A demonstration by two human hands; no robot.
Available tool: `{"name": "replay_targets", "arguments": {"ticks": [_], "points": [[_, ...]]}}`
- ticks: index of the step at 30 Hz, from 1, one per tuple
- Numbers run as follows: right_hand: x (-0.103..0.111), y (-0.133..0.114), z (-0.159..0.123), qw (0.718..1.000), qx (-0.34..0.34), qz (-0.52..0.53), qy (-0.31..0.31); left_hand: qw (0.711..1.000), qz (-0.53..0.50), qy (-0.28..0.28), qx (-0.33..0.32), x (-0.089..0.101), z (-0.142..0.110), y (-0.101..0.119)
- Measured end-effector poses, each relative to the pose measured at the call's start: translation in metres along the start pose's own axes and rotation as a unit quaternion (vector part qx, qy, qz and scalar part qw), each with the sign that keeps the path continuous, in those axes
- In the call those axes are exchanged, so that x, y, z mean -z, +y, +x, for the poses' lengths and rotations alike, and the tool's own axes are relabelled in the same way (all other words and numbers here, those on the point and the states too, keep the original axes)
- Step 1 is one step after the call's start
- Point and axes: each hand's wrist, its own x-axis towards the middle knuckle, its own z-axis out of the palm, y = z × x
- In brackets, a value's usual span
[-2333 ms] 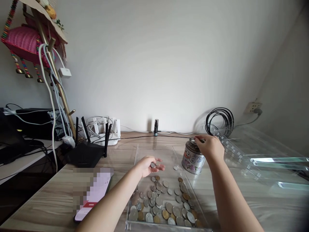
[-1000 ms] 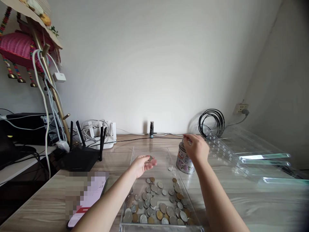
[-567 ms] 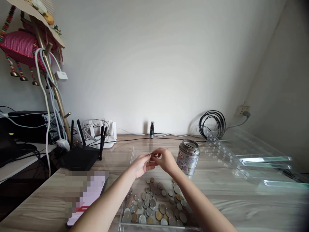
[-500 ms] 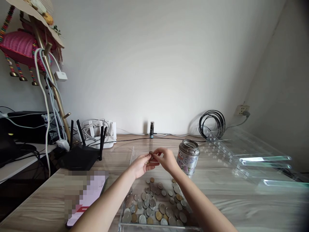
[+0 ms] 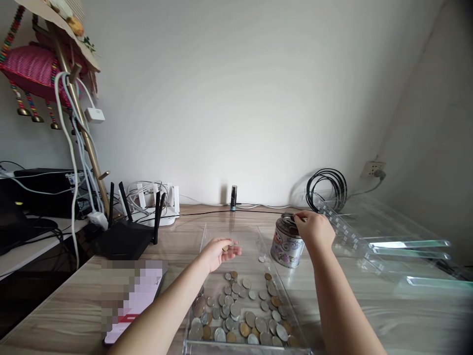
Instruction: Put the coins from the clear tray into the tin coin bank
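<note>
Reaching over a wood-grain desk (image 5: 79,301), a person brings the right hand (image 5: 315,231) to the top of a floral-patterned tin (image 5: 287,250), thumb and fingertips drawn together at the lid. The hand covers part of the lid, and whether anything is caught between those fingertips cannot be told. The tin stands upright just beyond the right side of a clear tray (image 5: 248,237).

Above the tray, the left hand (image 5: 220,254) is held palm up, its fingers loosely unfolded around a brass-coloured coin (image 5: 225,248); any others there are too small to count. Below, silver and brass-toned coins (image 5: 235,309) lie scattered over the tray's nearer half, some overlapping. The left forearm hides part of the tray's left side, and the bottom of the frame crops both forearms.

At left, a phone (image 5: 148,286) lies partly behind the same arm, its screen largely lost to pixelation. Transparent containers (image 5: 410,245) at right blur into the desk, their outlines hard to separate. Near the wall stand a small dark bottle (image 5: 233,198), its label unreadable, and a coil of black cable (image 5: 326,170).
</note>
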Motion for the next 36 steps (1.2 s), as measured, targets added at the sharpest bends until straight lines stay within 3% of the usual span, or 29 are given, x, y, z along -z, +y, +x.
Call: {"name": "replay_targets", "arguments": {"ticks": [5,10,17,22,24,28,30,33,36], "points": [[0.000,-0.003,-0.001,1.000,0.004,-0.005,-0.023,1.000,-0.005,0.002,0.025,-0.003,-0.004,0.003],[0.001,-0.013,-0.005,0.999,0.041,-0.026,-0.002,1.000,-0.002,-0.004,0.030,-0.003,-0.004,0.003],[-0.004,-0.003,0.001,0.999,-0.002,-0.023,-0.024,0.999,0.013,-0.016,0.027,-0.005,-0.005,0.003],[0.002,-0.027,-0.017,0.988,0.127,0.042,0.081,0.998,-0.029,-0.031,0.055,-0.001,-0.004,0.003],[-0.004,-0.046,-0.034,0.974,0.201,0.100,0.017,0.995,-0.059,-0.044,0.071,0.001,-0.002,0.004],[-0.030,-0.079,-0.074,0.918,0.300,0.128,-0.226,0.990,-0.098,-0.046,0.085,0.003,0.002,0.003],[-0.041,-0.088,-0.088,0.905,0.314,0.102,-0.269,0.991,-0.097,-0.033,0.087,0.003,0.003,0.002],[-0.037,-0.089,-0.087,0.923,0.298,0.079,-0.231,0.991,-0.087,-0.049,0.088,0.001,0.001,0.002],[-0.018,-0.071,-0.060,0.968,0.228,0.066,-0.083,0.993,-0.076,-0.040,0.076,0.001,-0.001,0.004]]}}
